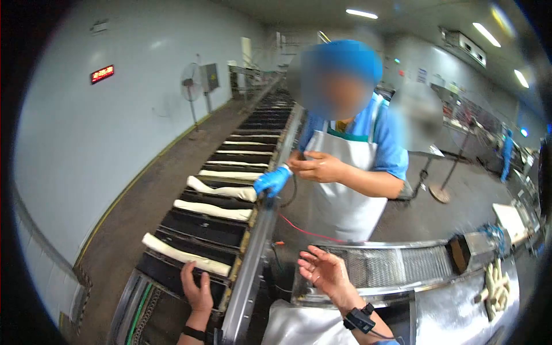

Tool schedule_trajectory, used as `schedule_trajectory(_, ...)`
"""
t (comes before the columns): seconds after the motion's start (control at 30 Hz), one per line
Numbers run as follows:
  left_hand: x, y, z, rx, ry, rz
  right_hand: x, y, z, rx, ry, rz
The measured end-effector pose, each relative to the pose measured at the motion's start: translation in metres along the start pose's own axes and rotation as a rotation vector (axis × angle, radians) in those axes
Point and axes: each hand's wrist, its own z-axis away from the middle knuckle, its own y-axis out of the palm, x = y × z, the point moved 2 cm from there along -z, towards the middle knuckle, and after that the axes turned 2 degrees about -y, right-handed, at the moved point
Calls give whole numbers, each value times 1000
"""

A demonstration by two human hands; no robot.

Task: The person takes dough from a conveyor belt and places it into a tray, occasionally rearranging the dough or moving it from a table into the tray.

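Observation:
A long pale strip of what looks like dough (178, 253) lies across a dark slat of the conveyor (201, 227). My left hand (197, 290) is at that strip's near edge, thumb and fingers apart, fingertips right at it. My right hand (326, 273) hangs palm up and holds nothing, its fingers loosely spread in front of the wire-mesh belt (368, 264). Farther up the conveyor lie another pale strip (213, 210) and a bent one (221, 188), whose right end a co-worker's blue-gloved hand (273, 181) touches.
Facing me across the conveyor's metal side rail (253, 276) stands a co-worker in a white apron (345, 201). A pile of pale dough pieces (494, 290) rests on the steel table (454, 313) at right. A standing fan (191, 86) is by the left wall.

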Motion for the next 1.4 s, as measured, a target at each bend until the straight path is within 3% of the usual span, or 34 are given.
schedule_trajectory(0.1,3,0,-1,14,-94,55,36,-72,31,-340,-189,93)
schedule_trajectory(0.13,6,1,-1,28,-63,18,46,-92,42,-444,-343,233)
schedule_trajectory(0.17,3,-1,-1,38,-50,1,61,-119,54,-605,-505,420)
schedule_trajectory(0.23,5,-2,-1,54,-37,-19,91,-170,85,-782,-921,1210)
schedule_trajectory(0.27,9,-2,-2,47,-44,-9,107,-193,103,-889,-975,1475)
schedule_trajectory(0.33,11,-1,-2,47,-51,-6,128,-209,140,-1033,-965,1916)
schedule_trajectory(0.4,8,-3,-1,34,-58,-14,147,-238,165,-1216,-765,1959)
schedule_trajectory(0.47,5,-5,1,28,-74,-12,159,-276,185,-1420,-611,2226)
schedule_trajectory(0.6,5,-10,1,18,-48,6,191,-318,206,-1505,-588,2183)
schedule_trajectory(0.67,4,-13,2,-4,-54,23,207,-319,203,-1707,-388,2143)
schedule_trajectory(0.7,8,-14,2,-11,-48,15,215,-320,203,-1733,-286,2110)
schedule_trajectory(0.8,12,-18,6,-8,-89,-32,233,-321,205,-1758,-258,2058)
schedule_trajectory(1.0,23,-28,13,-88,-69,-50,271,-349,223,-1762,-327,2085)
schedule_trajectory(1.1,18,-36,20,-74,-64,-116,292,-362,227,-1705,-534,2159)
schedule_trajectory(1.2,19,-45,28,-103,-51,-155,306,-347,222,-1582,-506,2182)
schedule_trajectory(1.27,10,-54,37,-96,-143,-216,310,-340,213,-1543,-522,2188)
schedule_trajectory(1.33,13,-63,45,-109,-158,-243,313,-325,202,-1466,-366,2308)
schedule_trajectory(1.4,24,-75,54,-156,-176,-223,317,-333,199,-1395,-454,2366)
